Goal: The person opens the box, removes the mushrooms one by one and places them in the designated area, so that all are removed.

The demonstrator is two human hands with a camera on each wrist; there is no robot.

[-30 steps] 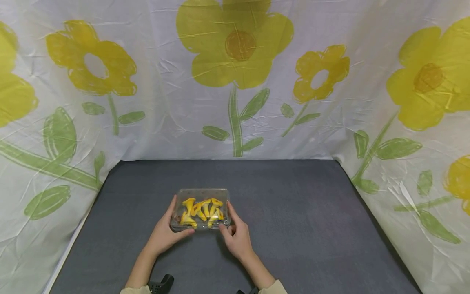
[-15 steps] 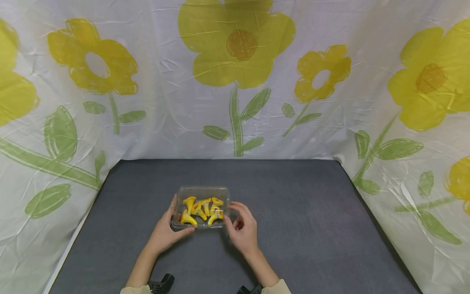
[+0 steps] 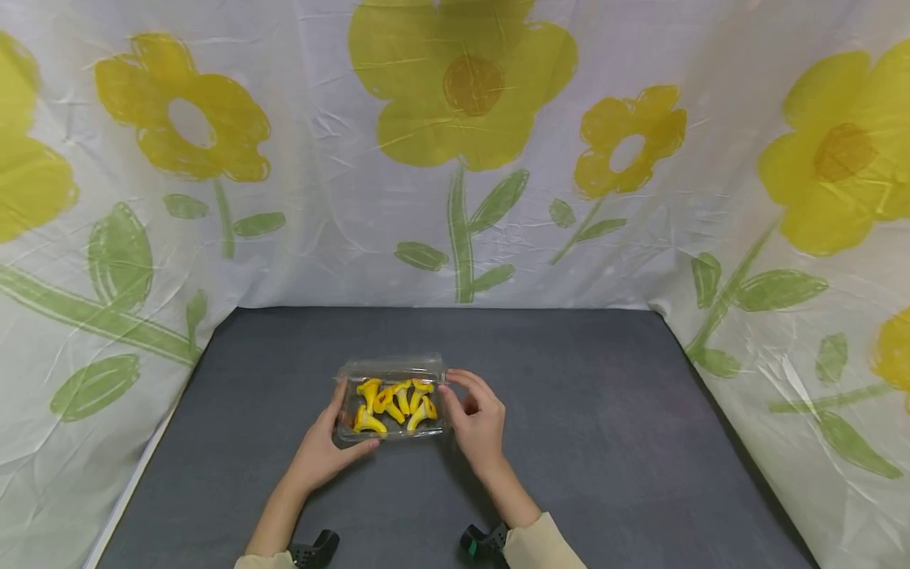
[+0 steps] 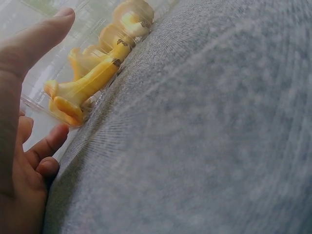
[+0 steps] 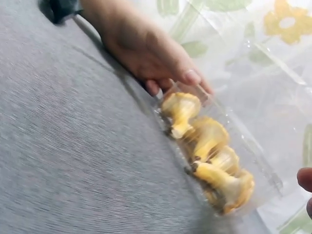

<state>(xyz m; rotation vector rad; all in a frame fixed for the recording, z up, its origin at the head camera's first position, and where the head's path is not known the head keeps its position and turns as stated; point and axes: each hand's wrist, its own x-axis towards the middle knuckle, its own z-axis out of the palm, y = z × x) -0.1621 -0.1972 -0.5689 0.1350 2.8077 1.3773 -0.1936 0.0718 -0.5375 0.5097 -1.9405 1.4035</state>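
A clear plastic clamshell container holds several yellow chanterelle mushrooms at the middle of the table. Its see-through lid stands tilted up toward the back. My left hand grips the container's left side, thumb along the front and fingers at the left wall. At the right end, my right hand pinches the lid's edge between thumb and fingers. The left wrist view shows the mushrooms through the plastic beside my left thumb. Only fingertips of my right hand appear in the right wrist view.
The dark grey table spreads around the container. Behind and at both sides hangs a white curtain printed with yellow flowers. Black wrist devices sit below both hands.
My right hand has moved from the container's front right corner up and back along the right edge. The lid has swung up from shut to tilted open. The left hand stays in place.
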